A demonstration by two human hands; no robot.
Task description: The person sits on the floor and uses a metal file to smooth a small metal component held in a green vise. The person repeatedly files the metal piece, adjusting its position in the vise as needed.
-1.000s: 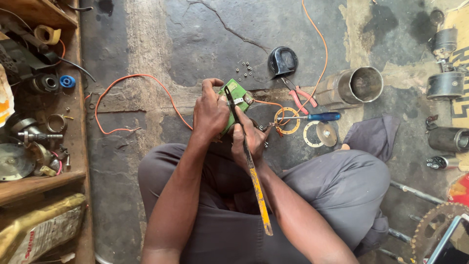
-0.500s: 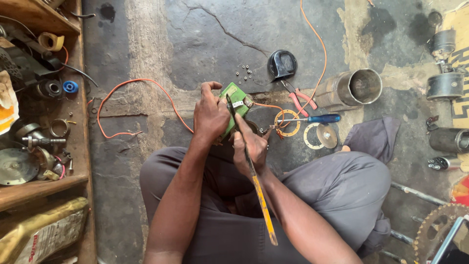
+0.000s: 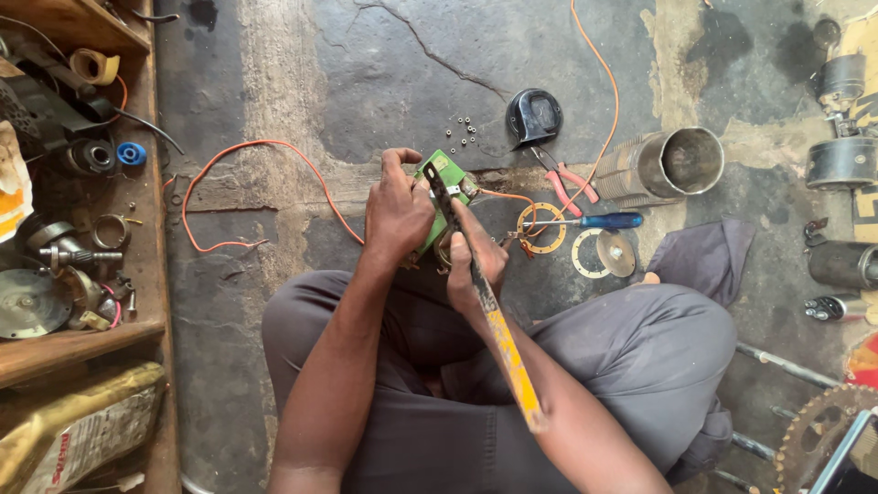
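Green circuit board (image 3: 445, 174), wired by an orange lead (image 3: 240, 165), sits over the lap, gripped by the left hand (image 3: 397, 209); the right hand (image 3: 476, 261) is closed around a yellow-handled tool (image 3: 498, 331) whose tip is on it. Loose nuts (image 3: 464, 131), pliers (image 3: 565, 178) and a blue screwdriver (image 3: 585, 221) lie far and right, suggesting mid-repair, with bare floor beyond and a crowded wooden shelf (image 3: 82, 340) at left.

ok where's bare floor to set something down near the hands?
Bare floor lies between the orange wire loop and the black dome cap, short of the small nuts. Crowded: right of the hands, around the blue-handled screwdriver, pliers and metal cylinder.
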